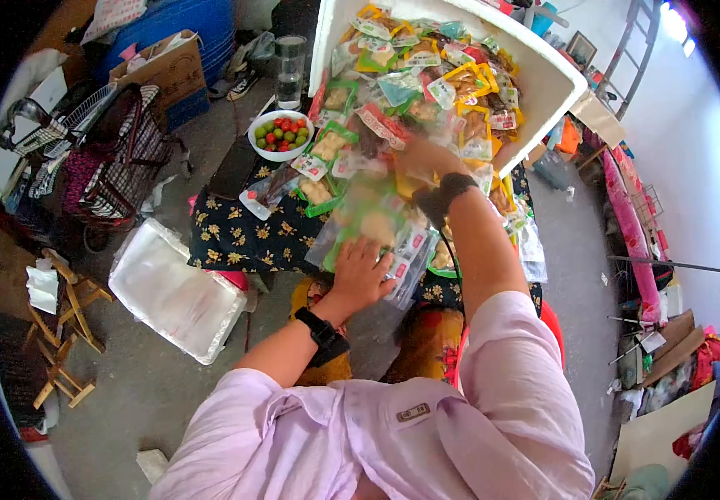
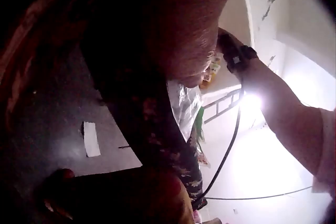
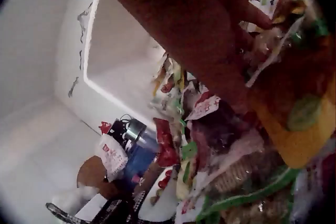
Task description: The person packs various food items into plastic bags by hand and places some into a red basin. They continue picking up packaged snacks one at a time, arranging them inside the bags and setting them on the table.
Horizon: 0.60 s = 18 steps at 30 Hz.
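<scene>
My left hand (image 1: 362, 275) lies on clear plastic packets (image 1: 414, 250) at the table's near edge, fingers stretched forward. Beneath and ahead of it is a blurred green-edged packet (image 1: 377, 225) with pale contents. My right hand (image 1: 427, 162), blurred, reaches into the heap of food packets (image 1: 410, 83) at the foam box's mouth. In the right wrist view its fingers (image 3: 257, 16) are among the packets, beside a yellow-edged packet (image 3: 294, 150); I cannot tell whether they grip one. Most of the left hand's work is dark or hidden in the left wrist view.
A white foam box (image 1: 543, 71) tilts toward me, packets spilling onto the flowered tablecloth (image 1: 252, 233). A bowl (image 1: 262, 151) of red and green fruit and a clear tumbler (image 1: 291, 79) stand left. A foam lid (image 1: 168, 292) and wooden folding stool (image 1: 68, 325) are on the left floor.
</scene>
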Motion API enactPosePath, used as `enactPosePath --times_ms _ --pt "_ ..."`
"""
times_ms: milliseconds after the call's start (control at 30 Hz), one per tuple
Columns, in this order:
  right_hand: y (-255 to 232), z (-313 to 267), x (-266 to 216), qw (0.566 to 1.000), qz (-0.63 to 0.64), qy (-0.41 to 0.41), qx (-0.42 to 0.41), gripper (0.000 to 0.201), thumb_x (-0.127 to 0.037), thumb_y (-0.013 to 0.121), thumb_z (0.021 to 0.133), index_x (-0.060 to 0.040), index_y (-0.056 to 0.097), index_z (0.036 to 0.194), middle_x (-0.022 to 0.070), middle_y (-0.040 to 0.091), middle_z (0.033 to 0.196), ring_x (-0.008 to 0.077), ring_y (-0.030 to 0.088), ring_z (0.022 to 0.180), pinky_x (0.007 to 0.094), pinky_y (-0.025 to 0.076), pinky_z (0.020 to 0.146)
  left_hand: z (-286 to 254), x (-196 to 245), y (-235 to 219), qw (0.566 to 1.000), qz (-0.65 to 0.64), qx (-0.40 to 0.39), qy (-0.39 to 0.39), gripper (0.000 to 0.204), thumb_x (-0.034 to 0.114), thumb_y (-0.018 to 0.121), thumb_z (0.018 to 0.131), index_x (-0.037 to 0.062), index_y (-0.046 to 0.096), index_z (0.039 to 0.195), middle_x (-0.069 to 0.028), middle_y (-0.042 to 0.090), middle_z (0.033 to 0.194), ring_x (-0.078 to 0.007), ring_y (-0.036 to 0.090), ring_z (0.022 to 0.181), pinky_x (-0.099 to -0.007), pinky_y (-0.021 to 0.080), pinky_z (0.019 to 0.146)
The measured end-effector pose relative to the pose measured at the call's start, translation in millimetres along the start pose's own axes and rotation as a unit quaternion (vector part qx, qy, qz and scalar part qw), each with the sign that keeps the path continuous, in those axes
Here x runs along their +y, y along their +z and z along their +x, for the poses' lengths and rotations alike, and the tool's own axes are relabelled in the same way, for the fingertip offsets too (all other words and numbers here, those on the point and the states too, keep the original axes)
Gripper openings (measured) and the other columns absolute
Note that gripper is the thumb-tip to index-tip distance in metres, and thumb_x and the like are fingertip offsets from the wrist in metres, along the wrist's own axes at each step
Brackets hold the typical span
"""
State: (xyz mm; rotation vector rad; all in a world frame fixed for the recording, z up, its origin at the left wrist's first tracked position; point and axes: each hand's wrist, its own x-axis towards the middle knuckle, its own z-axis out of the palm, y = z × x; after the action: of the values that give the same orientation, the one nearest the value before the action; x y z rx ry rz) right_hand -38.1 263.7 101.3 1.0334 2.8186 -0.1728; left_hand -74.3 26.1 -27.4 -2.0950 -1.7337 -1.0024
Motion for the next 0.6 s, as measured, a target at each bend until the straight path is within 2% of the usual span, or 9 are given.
enactPosePath --times_ms 33,100,233,333,433,467,500,533,600 --pt "-4.4 10.7 8.8 0.999 -0.03 0.01 -0.042 0.022 -0.023 0.046 0.074 -0.0068 0.057 0.083 0.0124 0.056 0.068 0.0293 0.054 0.075 0.0358 0.043 0.066 -0.4 -0.2 0.3 1.0 -0.004 -0.006 -0.005 0.041 0.034 0.056 0.066 0.0069 0.051 0.095 -0.0166 0.043 0.105 -0.0338 0.039 0.1 -0.0494 0.026 0.084" --pt "17.3 76.9 64.4 0.989 -0.093 -0.078 0.086 0.016 -0.02 0.05 0.069 -0.009 0.058 0.077 0.0113 0.056 0.07 0.0279 0.054 0.074 0.0345 0.042 0.068 -0.8 -0.4 1.2 1.0 -0.008 -0.012 -0.007 0.04 0.035 0.055 0.067 0.0067 0.052 0.095 -0.0169 0.043 0.105 -0.034 0.038 0.1 -0.0499 0.026 0.084" --pt "-9.8 85.3 56.2 0.883 -0.298 -0.219 0.288 0.015 -0.017 0.056 0.06 -0.0117 0.059 0.074 0.0096 0.056 0.08 0.0254 0.052 0.078 0.032 0.042 0.069 1.6 -3.2 -1.2 1.0 -0.013 -0.012 0.001 0.04 0.036 0.054 0.068 0.0067 0.052 0.094 -0.0171 0.043 0.105 -0.035 0.038 0.1 -0.0507 0.025 0.083" --pt "-15.9 141.0 59.5 0.888 -0.375 -0.135 0.23 0.02 -0.016 0.057 0.058 -0.0103 0.059 0.077 0.0092 0.054 0.088 0.0249 0.05 0.083 0.0312 0.041 0.07 5.2 -5.1 -4.3 1.0 -0.028 -0.01 0.005 0.04 0.034 0.056 0.065 0.0057 0.053 0.093 -0.0167 0.045 0.102 -0.0351 0.039 0.097 -0.0495 0.027 0.081" --pt "-22.4 154.3 72.5 0.862 -0.322 -0.251 0.301 0.023 -0.016 0.056 0.06 -0.0087 0.055 0.082 0.0074 0.053 0.085 0.0238 0.051 0.08 0.0308 0.042 0.067 7.6 -7.9 -5.0 0.999 -0.037 -0.008 0.004 0.041 0.034 0.056 0.064 0.005 0.052 0.092 -0.0171 0.045 0.1 -0.0348 0.04 0.095 -0.0487 0.03 0.078" --pt "-6.7 189.5 91.8 0.919 0.034 -0.282 0.273 0.019 -0.015 0.054 0.065 -0.0088 0.053 0.083 0.0057 0.052 0.081 0.022 0.051 0.079 0.0306 0.042 0.064 7.4 -8.8 -2.9 0.999 -0.045 -0.009 -0.003 0.041 0.034 0.055 0.064 0.0049 0.052 0.093 -0.0172 0.045 0.101 -0.0347 0.04 0.095 -0.0487 0.03 0.078" --pt "10.7 227.2 114.3 0.824 0.39 -0.331 0.245 0.015 -0.014 0.052 0.07 -0.0088 0.05 0.084 0.0041 0.051 0.078 0.0201 0.051 0.078 0.0305 0.042 0.061 7.3 -9.5 -0.4 0.999 -0.053 -0.011 -0.009 0.041 0.035 0.055 0.065 0.0049 0.052 0.093 -0.0173 0.044 0.101 -0.0347 0.04 0.095 -0.0488 0.03 0.077" --pt "6.7 234.1 110.2 0.846 0.4 -0.293 0.194 0.013 -0.014 0.05 0.073 -0.0091 0.049 0.084 0.0036 0.05 0.076 0.0193 0.051 0.077 0.0303 0.042 0.06 7.0 -9.9 2.1 0.998 -0.054 -0.008 -0.011 0.041 0.035 0.055 0.065 0.006 0.052 0.093 -0.0172 0.045 0.102 -0.0346 0.041 0.096 -0.049 0.029 0.079" --pt "2.8 239.6 99.7 0.912 0.172 -0.277 0.247 0.011 -0.013 0.05 0.073 -0.0094 0.049 0.083 0.0029 0.05 0.075 0.0193 0.052 0.073 0.031 0.041 0.058 5.3 -11.2 5.3 0.998 -0.055 -0.004 -0.016 0.042 0.037 0.056 0.064 0.0081 0.052 0.094 -0.0169 0.045 0.103 -0.0346 0.041 0.097 -0.0494 0.027 0.081"
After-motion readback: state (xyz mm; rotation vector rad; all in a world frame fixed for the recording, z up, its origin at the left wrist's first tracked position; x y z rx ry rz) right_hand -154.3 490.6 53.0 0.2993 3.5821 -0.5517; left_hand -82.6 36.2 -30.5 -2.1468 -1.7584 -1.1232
